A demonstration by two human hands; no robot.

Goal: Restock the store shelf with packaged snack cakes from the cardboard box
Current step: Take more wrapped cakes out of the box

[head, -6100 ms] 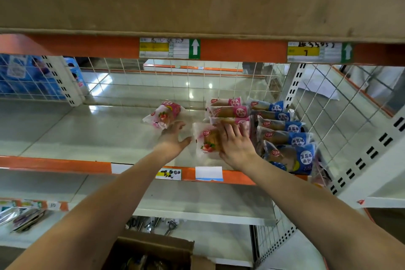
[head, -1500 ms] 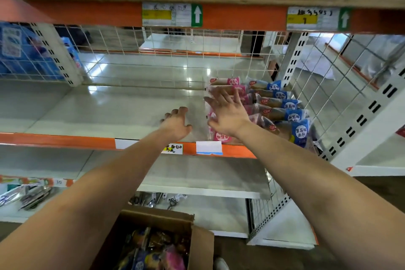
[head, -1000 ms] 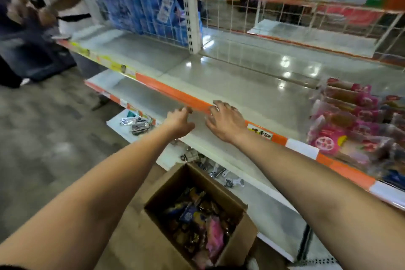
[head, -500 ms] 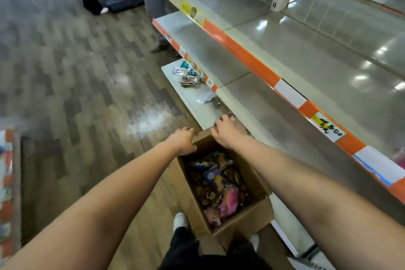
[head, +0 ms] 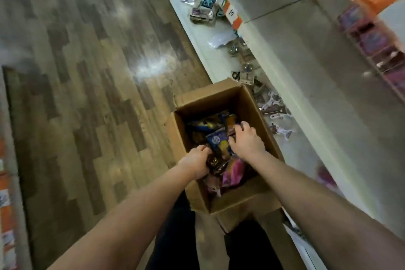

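Observation:
An open cardboard box [head: 238, 200] stands on the floor below me, holding several packaged snack cakes in brown, blue and pink wrappers. Both my hands are down inside it. My left hand [head: 196, 163] curls its fingers round a dark brown pack [head: 215, 163] near the box's left wall. My right hand [head: 246, 141] lies with bent fingers over a dark pack beside a blue pack [head: 219, 142]; the image is blurred there. A pink pack [head: 233, 172] lies between my forearms. Pink packs [head: 372, 39] stocked on the shelf show blurred at the far right.
The grey store shelf [head: 306, 55] with its orange edge strip runs along the right. The white bottom shelf [head: 201, 35] holds small packaged hardware items. Wood-pattern floor [head: 87, 72] spreads to the left. My dark trouser legs are under the box's near side.
My view has dropped from the shelf to the box. Both hands have come off the shelf packs, passed the box rim and gone down among the packs inside.

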